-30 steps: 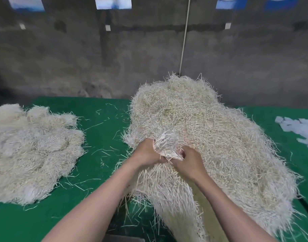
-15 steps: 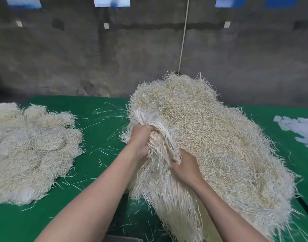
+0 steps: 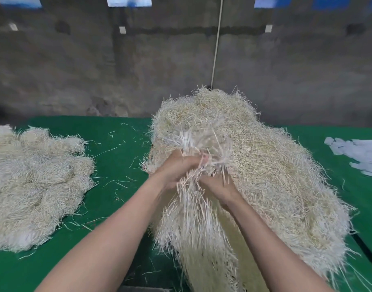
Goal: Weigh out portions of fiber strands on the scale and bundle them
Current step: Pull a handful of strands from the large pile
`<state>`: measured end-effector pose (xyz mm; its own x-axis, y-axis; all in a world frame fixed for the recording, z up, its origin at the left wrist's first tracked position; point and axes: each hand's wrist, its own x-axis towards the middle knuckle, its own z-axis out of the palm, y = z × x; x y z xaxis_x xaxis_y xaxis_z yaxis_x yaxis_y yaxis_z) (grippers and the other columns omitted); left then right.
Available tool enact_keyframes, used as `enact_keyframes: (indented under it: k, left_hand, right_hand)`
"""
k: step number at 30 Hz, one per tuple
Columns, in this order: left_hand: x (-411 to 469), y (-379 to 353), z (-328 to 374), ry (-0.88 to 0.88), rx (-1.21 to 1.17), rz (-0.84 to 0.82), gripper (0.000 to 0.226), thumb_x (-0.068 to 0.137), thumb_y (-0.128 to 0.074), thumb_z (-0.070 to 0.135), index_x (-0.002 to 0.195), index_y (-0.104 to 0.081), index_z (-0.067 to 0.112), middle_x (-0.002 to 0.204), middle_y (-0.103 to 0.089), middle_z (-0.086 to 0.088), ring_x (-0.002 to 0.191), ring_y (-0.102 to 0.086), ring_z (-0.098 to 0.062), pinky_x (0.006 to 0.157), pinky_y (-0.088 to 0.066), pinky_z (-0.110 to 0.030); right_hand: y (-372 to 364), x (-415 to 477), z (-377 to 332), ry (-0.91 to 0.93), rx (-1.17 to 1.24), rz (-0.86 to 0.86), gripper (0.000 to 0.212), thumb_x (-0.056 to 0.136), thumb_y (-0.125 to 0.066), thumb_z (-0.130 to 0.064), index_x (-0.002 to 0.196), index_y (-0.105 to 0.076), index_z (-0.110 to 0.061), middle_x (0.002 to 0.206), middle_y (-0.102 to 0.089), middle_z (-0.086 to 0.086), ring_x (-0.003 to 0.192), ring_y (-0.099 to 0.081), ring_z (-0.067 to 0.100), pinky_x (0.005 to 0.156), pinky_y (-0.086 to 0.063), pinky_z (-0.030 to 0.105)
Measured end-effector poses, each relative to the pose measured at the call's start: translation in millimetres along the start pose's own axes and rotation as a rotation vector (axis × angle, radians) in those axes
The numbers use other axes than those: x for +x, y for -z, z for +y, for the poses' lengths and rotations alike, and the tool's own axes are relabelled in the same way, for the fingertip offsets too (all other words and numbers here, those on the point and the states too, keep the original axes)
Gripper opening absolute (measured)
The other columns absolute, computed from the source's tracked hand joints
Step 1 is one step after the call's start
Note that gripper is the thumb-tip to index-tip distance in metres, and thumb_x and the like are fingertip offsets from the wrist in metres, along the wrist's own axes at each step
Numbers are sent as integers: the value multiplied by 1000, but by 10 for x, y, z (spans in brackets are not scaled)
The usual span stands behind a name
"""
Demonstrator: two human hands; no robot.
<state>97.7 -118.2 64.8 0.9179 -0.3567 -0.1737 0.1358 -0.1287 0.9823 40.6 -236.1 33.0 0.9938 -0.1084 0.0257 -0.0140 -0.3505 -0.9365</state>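
Pale fiber strands (image 3: 202,142) sit bunched between my left fingers (image 3: 191,163) and right fingers (image 3: 212,181), both curled round the tuft so it should pull free as one portion; the heap (image 3: 275,175) lies just beyond and beneath them on the green counter (image 3: 117,140). No scale shows near them.

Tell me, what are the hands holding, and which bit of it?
The left hand and right hand both grip one bunch of thin pale straw-coloured fiber strands around its middle; its ends splay out above and below.

On the table (image 3: 117,144), 1 fiber heap (image 3: 265,165) lies right of another (image 3: 33,182).
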Motion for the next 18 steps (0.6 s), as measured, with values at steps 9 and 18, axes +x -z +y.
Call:
enact_keyframes:
  k: [9,18]
  left_hand:
    - [34,77,254,47,-330,172,69,80,-65,26,140,-36,9,151,-28,-12,139,-26,-29,113,-21,-50]
    - [-76,-168,318,-12,-394,64,61,75,-64,28,131,-45,13,143,-37,-19,137,-30,-29,114,-22,-52]
  right_hand:
    - [-152,-169,692,-243,-292,-34,45,83,-48,10,122,-49,-11,119,-53,6,64,-55,6,53,-51,13]
    - [14,-73,219,-208,-279,-267,16,98,-37,-3,104,-52,-2,89,-49,4,67,-58,11,81,-51,22]
